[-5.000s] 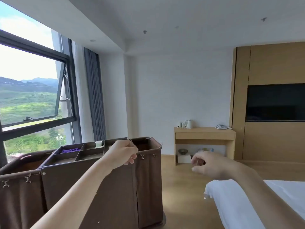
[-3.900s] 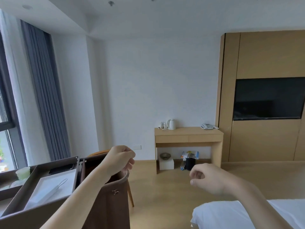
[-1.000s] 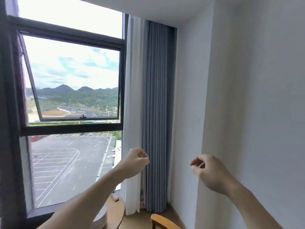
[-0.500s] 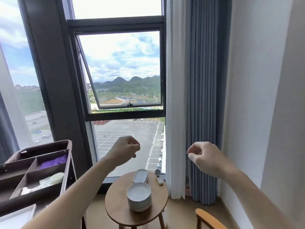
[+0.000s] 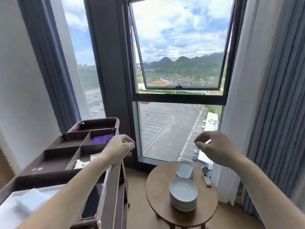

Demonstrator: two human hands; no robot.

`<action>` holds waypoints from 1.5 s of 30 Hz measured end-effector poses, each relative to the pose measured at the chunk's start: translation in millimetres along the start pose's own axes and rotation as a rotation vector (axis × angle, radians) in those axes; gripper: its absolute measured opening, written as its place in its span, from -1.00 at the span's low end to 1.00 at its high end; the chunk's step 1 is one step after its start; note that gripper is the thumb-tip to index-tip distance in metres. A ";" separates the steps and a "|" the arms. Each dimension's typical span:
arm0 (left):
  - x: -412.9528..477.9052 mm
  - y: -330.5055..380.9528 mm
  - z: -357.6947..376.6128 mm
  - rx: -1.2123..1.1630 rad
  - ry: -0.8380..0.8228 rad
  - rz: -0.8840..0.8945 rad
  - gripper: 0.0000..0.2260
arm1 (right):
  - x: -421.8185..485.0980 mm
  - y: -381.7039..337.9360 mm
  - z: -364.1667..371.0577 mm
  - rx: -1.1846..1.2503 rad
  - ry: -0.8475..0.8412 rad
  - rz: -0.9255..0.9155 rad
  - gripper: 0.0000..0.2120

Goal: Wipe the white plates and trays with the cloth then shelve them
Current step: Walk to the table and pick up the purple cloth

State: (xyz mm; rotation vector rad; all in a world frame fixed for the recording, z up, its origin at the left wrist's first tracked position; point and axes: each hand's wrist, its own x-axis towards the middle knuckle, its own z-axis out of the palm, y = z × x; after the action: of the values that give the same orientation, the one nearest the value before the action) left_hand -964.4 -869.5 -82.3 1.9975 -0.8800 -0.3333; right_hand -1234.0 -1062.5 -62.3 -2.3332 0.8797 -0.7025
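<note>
A stack of round white plates (image 5: 183,194) stands on a small round wooden table (image 5: 155,195) under the window. Behind it lies a short stack of white rectangular trays (image 5: 184,169). A purple cloth (image 5: 102,139) and a white cloth (image 5: 80,162) lie in compartments of the brown cart (image 5: 54,156) on the left. My left hand (image 5: 118,149) hovers over the cart's right edge, fingers curled, holding nothing. My right hand (image 5: 214,146) hangs in the air above the table, fingers curled, nothing visibly in it.
A white tray (image 5: 24,204) and a dark flat device (image 5: 92,204) lie in the cart's near compartment. A small white gadget (image 5: 206,177) sits at the table's right edge. Grey curtains (image 5: 272,113) hang on the right, and a tall window (image 5: 179,80) fills the wall ahead.
The view has swung left and down, so the cart and table sit larger and nearer. Both hands stay raised in the same curled pose.
</note>
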 end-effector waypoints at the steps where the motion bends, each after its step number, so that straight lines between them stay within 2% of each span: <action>1: 9.9 -6.8 -9.2 -0.004 0.021 -0.011 -0.93 | 16.3 -4.2 15.9 0.023 -0.016 -0.010 -0.91; 11: 46.0 -88.8 -88.3 -0.009 0.198 -0.216 -0.92 | 128.6 -75.9 145.6 0.104 -0.214 -0.214 -0.87; 14: 43.1 -107.6 -103.9 -0.002 0.215 -0.255 -0.92 | 143.4 -98.9 179.7 0.116 -0.279 -0.257 -0.82; 23: 48.7 -140.8 -149.6 -0.040 0.354 -0.326 -0.89 | 185.2 -148.4 259.4 0.043 -0.425 -0.346 -0.84; 31: 133.2 -195.0 -127.2 -0.040 0.325 -0.371 -0.92 | 281.1 -135.3 344.2 -0.039 -0.510 -0.386 -0.80; 38: 225.5 -258.1 -101.9 -0.057 0.320 -0.552 -0.90 | 400.6 -106.6 443.7 -0.083 -0.618 -0.391 -0.82; 45: 301.5 -285.8 -103.6 0.007 0.366 -0.627 -0.92 | 476.5 -111.2 528.5 -0.269 -0.743 -0.532 -0.85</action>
State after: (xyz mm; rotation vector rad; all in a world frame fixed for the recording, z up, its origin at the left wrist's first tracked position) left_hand -564.8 -916.4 -228.8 2.2103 -0.0124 -0.2937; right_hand -543.9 -1170.0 -238.4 -2.7772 0.0138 0.1434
